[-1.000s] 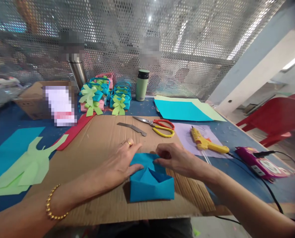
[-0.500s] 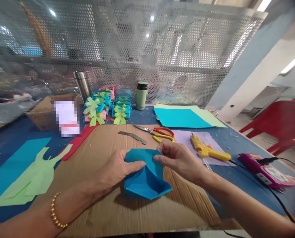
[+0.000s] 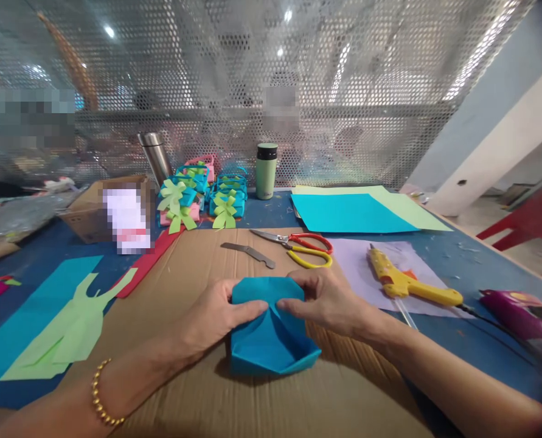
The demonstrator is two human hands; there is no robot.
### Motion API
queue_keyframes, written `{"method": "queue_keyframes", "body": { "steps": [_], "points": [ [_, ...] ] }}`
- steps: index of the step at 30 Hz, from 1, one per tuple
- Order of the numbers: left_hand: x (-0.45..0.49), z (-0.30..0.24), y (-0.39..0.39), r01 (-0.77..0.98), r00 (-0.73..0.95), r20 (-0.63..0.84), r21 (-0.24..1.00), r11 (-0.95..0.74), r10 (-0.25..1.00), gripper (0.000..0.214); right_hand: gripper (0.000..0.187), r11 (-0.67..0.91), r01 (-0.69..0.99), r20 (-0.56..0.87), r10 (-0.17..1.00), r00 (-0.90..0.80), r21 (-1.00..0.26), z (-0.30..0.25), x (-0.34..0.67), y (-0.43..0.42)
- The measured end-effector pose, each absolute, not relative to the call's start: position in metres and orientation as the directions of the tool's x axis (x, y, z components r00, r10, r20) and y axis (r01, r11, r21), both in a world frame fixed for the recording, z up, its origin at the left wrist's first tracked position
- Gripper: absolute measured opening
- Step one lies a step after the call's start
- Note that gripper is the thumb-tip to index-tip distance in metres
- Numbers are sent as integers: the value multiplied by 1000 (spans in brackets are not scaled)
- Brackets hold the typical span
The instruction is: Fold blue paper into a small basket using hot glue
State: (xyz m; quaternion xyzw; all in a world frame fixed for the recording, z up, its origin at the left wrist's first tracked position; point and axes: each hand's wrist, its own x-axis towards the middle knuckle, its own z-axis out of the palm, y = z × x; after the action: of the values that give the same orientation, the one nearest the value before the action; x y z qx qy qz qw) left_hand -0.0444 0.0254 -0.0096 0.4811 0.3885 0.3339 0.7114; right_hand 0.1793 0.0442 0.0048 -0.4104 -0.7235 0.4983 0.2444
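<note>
A folded blue paper piece [image 3: 271, 331], shaped like an open box, is raised a little over a brown cardboard sheet [image 3: 198, 267]. My left hand [image 3: 216, 313] pinches its left side, thumb on the inner fold and fingers behind. From the right, my right hand [image 3: 325, 301] pinches the other side in the same way. The back flap stands upright between my fingers. A gold bead bracelet [image 3: 101, 395] circles my left wrist.
Scissors [image 3: 298, 243] and a small metal blade [image 3: 250, 253] lie behind the paper. A yellow glue gun [image 3: 407, 280] and a purple device [image 3: 521, 313] lie at right. Blue and green paper sheets [image 3: 357, 210], finished paper baskets [image 3: 207, 191], a green flask [image 3: 266, 171] and a steel flask [image 3: 154, 155] stand farther back. Paper offcuts [image 3: 56, 322] lie at left.
The blue paper piece lay flat on the cardboard with my hands pressing it; now both hands hold it lifted and pulled open into a box shape.
</note>
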Motion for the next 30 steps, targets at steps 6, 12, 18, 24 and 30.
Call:
{"method": "queue_keyframes", "body": {
  "steps": [6, 12, 18, 24, 30],
  "points": [
    [-42, -9, 26, -28, 449, -262, 951, 307, 854, 32, 25, 304, 484, 2, 848, -530, -821, 12, 178, 33],
    [-40, -12, 25, 87, 347, -220, 975, 202, 912, 29, 25, 293, 490, 15, 869, -495, -821, 11, 176, 28],
    [-38, -10, 15, 171, 322, -172, 978, 121, 931, 29, 21, 172, 405, -80, 841, -535, -898, 9, 177, 28],
    [-34, -10, 13, 332, 267, -94, 943, 0, 959, 25, 17, 168, 471, -93, 871, -482, -866, 11, 174, 23],
    [-38, -16, 17, 217, 365, -150, 973, 73, 919, 33, 15, 159, 475, -100, 874, -475, -866, 11, 173, 21]
  ]
}}
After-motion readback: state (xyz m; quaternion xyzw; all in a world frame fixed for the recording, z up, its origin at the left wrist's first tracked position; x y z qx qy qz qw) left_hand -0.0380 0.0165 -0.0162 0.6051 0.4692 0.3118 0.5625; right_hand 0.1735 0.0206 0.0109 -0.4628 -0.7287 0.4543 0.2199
